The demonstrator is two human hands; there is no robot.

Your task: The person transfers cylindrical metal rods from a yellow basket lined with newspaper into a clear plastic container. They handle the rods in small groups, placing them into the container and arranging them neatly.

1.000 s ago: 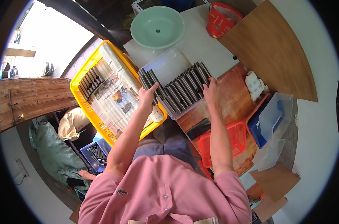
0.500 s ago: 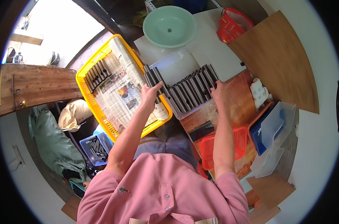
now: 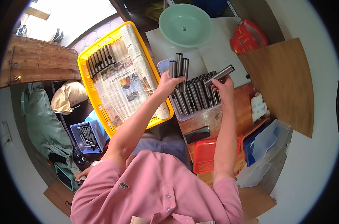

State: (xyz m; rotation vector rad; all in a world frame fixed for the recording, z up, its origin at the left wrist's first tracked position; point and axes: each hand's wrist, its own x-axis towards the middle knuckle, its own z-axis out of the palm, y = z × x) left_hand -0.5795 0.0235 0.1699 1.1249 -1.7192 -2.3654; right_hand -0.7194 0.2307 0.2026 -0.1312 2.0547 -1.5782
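My left hand [image 3: 170, 83] is closed round several dark metal tubes [image 3: 179, 67], which stand roughly upright above a clear plastic bin [image 3: 187, 118]. Between the fingers of my right hand [image 3: 225, 89] is a single metal tube [image 3: 220, 75], tilted up to the right over the bin's right side. Rows of similar tubes [image 3: 193, 98] stand packed inside the bin, some hidden behind my hands. To the left, a yellow plastic basket [image 3: 88, 84] is lined with newspaper [image 3: 117, 95]. A short row of tubes [image 3: 100, 60] lies at its far left end.
A pale green basin [image 3: 185, 26] sits on the white surface behind the bin. Nearer are a phone [image 3: 197, 135], a red basket [image 3: 205, 156] and clear plastic trays [image 3: 268, 145]. A blue bin of small tubes [image 3: 86, 139] stands low left; another person's hand [image 3: 83, 173] shows beside it.
My right hand has lifted a tube from the bin and tilted it. My left hand has shifted right over the bin with its tubes now raised upright. The whole view has turned slightly.
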